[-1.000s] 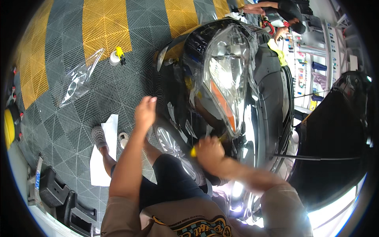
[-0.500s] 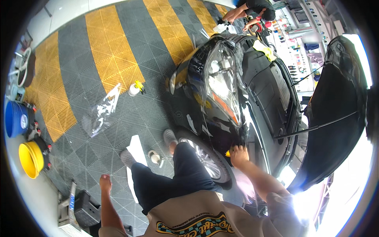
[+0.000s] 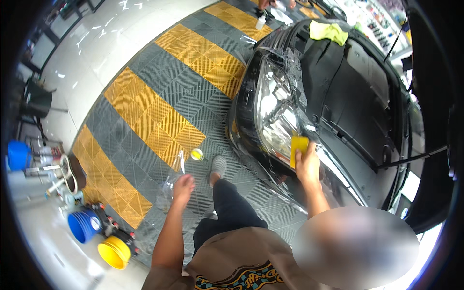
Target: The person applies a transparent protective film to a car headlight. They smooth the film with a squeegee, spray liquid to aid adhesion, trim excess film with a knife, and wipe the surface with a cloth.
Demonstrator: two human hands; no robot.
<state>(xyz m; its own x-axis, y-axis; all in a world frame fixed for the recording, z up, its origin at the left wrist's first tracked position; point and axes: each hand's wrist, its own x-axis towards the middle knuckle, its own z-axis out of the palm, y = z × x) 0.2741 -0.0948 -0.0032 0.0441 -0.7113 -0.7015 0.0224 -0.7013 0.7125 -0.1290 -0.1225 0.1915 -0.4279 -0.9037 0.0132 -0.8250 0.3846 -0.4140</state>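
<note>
My right hand (image 3: 309,166) grips a flat yellow squeegee (image 3: 299,149) over the rear part of the headlight (image 3: 278,108) on a black car (image 3: 244,111). Whether the squeegee touches the surface, I cannot tell. Wrinkled clear film (image 3: 296,72) lies along the headlight's inner edge. On my other side, my left hand (image 3: 183,189) hangs in the air with its fingers curled and nothing visible in them. Below it on the floor are crumpled clear plastic (image 3: 166,194) and a spray bottle (image 3: 196,154) with a yellow head.
The car's hood (image 3: 432,111) stands raised on a prop rod. A yellow-green cloth (image 3: 328,32) lies at the front of the engine bay. Blue (image 3: 83,226) and yellow (image 3: 114,253) buckets stand at left. Another person's hands (image 3: 268,4) show at the far end, near a white bottle (image 3: 261,22).
I have moved forward along the car toward its front. My right hand has gone from the fender behind the headlight to the headlight, with the squeegee. My left hand has risen forward.
</note>
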